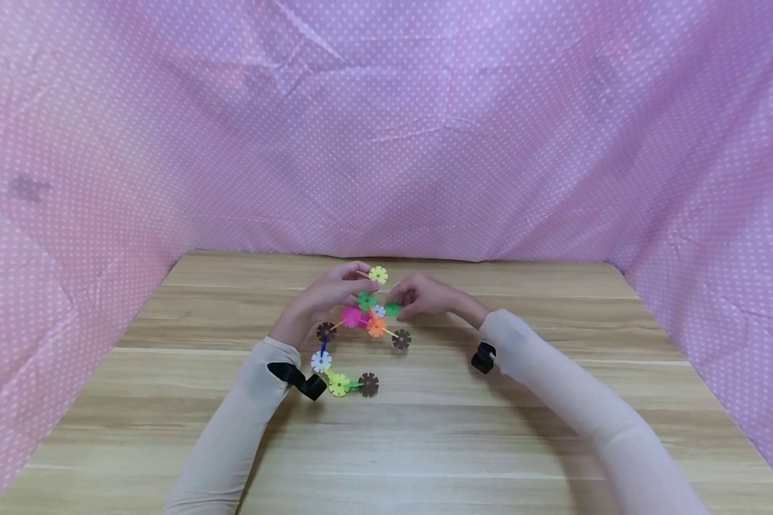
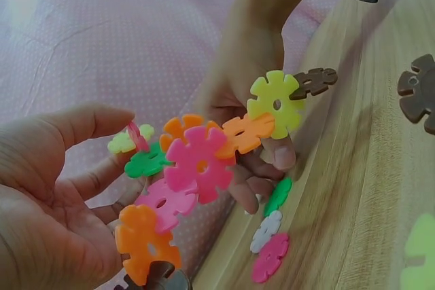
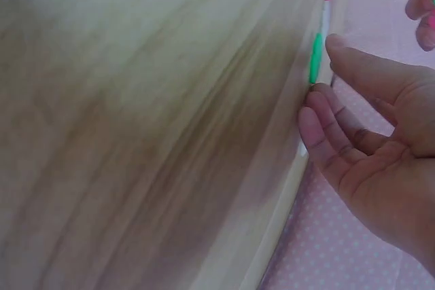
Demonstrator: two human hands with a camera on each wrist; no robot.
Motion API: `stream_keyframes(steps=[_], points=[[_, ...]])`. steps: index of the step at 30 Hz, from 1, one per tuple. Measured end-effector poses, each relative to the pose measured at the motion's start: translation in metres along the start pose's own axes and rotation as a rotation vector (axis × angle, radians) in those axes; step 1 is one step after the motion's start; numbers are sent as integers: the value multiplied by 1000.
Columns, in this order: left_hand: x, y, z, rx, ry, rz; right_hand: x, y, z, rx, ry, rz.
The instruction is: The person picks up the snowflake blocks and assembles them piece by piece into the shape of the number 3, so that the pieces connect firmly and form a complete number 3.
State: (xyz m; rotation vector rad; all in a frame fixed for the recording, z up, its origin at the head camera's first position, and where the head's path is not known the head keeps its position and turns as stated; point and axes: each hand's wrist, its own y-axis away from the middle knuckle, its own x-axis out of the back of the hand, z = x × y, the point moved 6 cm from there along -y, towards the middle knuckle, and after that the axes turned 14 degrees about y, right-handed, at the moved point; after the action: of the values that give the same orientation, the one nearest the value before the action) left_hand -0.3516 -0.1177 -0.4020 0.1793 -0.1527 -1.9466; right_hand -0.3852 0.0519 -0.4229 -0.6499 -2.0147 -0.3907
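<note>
My left hand (image 1: 335, 287) holds a branching chain of interlocking notched plastic discs. In the left wrist view, its fingers surround one end, with a fingertip against a thin pink disc (image 2: 138, 136). Beside that disc are a pale yellow disc (image 2: 122, 142) and a green disc (image 2: 146, 161); pink, orange, yellow and brown discs follow. My right hand (image 1: 428, 295) pinches the green disc (image 2: 277, 197) of a short separate strip, which continues into a white disc (image 2: 266, 231) and a pink disc (image 2: 270, 257). The two sets of discs look apart.
The long chain hangs over the wooden table (image 1: 464, 443), down to a brown disc (image 1: 368, 385) near the left forearm. Another brown disc (image 1: 401, 339) ends a side branch. Pink dotted cloth (image 1: 399, 143) encloses the back and sides. Each wrist bears a black camera mount (image 1: 483, 357).
</note>
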Motion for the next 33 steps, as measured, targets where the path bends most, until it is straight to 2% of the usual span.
stream_keyframes(steps=[6, 11, 16, 21, 25, 28, 33], points=[[0, 1, 0, -6, 9, -20, -3, -4, -2, 0, 65, -2], [-1, 1, 0, -10, 3, -29, -3, -6, 0, -38, 94, -3], [-1, 1, 0, -10, 6, -31, -3, -5, 4, -73, 39, -14], [0, 0, 0, -11, 3, -33, -1, 3, 5, -115, -21, 16], [0, 0, -1, -11, 7, -29, 4, 10, 6, -110, -64, 79], [-1, 0, -1, -12, 6, -23, 12, 15, 8, -144, -102, 154], [-3, -1, -1, -14, 6, -17, 30, 27, 3, -210, -252, 352]])
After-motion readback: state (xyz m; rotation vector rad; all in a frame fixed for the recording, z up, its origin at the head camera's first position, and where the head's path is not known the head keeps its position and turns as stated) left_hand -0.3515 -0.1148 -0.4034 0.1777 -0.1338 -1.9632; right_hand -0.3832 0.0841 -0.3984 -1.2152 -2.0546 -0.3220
